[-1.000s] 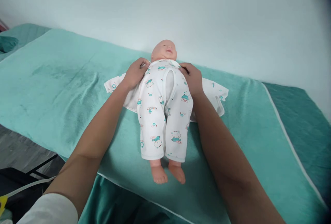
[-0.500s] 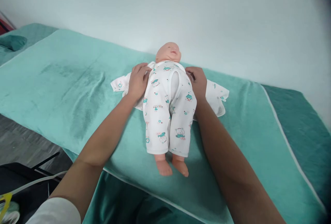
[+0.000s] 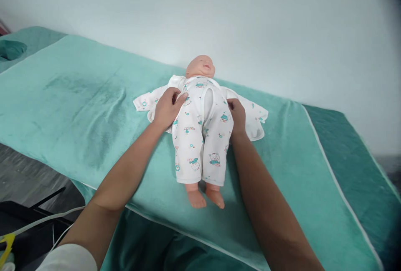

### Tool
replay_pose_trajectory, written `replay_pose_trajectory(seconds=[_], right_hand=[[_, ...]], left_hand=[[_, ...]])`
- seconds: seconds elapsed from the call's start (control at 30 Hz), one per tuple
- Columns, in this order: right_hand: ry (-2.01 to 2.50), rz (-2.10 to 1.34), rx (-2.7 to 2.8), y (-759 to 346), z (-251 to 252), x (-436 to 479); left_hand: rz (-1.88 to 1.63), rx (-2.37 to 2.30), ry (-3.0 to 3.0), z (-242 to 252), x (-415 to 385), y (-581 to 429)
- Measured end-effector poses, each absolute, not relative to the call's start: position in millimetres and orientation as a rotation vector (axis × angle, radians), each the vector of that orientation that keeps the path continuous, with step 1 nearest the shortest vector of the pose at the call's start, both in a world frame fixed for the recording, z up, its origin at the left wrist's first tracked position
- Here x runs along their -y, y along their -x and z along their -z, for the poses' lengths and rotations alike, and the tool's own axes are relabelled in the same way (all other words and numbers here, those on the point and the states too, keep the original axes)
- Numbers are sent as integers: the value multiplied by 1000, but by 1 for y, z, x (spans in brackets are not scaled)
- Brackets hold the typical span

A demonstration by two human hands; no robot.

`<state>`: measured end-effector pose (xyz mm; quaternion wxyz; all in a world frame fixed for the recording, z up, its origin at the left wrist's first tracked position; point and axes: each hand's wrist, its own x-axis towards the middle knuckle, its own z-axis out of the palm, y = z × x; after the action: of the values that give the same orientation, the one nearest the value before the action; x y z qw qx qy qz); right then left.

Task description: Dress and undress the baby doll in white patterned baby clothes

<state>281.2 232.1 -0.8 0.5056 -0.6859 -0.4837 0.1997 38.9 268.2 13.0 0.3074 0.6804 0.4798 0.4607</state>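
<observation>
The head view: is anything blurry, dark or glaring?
In the head view, the pale wall is softly lit without obvious glare; the printed trousers look fairly sharp; the green cover darkens beside them; the top right corner is nearly black.

"What's everything lying on?"
"A bed [image 3: 37,37]. Darker green cloth [image 3: 335,137] shows at its right end and hangs down the near side."
"And over that?"
"A lighter green sheet [image 3: 94,116] with pale edging, a bit creased on the left."
"What's on the sheet?"
"A white printed shirt [image 3: 252,122], spread with its sleeves [image 3: 150,97] out to either side. A doll [image 3: 199,67] lies face up over it, in printed trousers [image 3: 188,150], bare feet [image 3: 196,199] toward the near edge."
</observation>
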Motion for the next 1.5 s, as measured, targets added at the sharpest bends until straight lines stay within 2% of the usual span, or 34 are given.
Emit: replay_pose_trajectory(seconds=[0.33,0.47,0.67,0.87,1.1,1.37,1.5], right_hand=[[1624,-699,1133,-282,2,-225],[1585,-807,1187,-283,-2,-221],[1414,-1083,1175,-286,-10,-218],[1526,-891,1137,-278,-16,-214],[1479,-1108,1098,-273,-26,-204],[1387,-1064,924,-258,-30,-203],[1428,-919,1007,-259,-20,-201]], left_hand=[[-1193,-1088,-1603,-18,-257,-29],[-1079,-978,-1423,-18,-252,-21],[-1051,-1173,-1369,-6,-262,-22],[-943,-1177,-1438,-9,-265,-20],[-849,-940,-1012,-8,-262,-22],[-796,-889,-907,-12,-251,-26],[-750,-864,-969,-13,-247,-24]])
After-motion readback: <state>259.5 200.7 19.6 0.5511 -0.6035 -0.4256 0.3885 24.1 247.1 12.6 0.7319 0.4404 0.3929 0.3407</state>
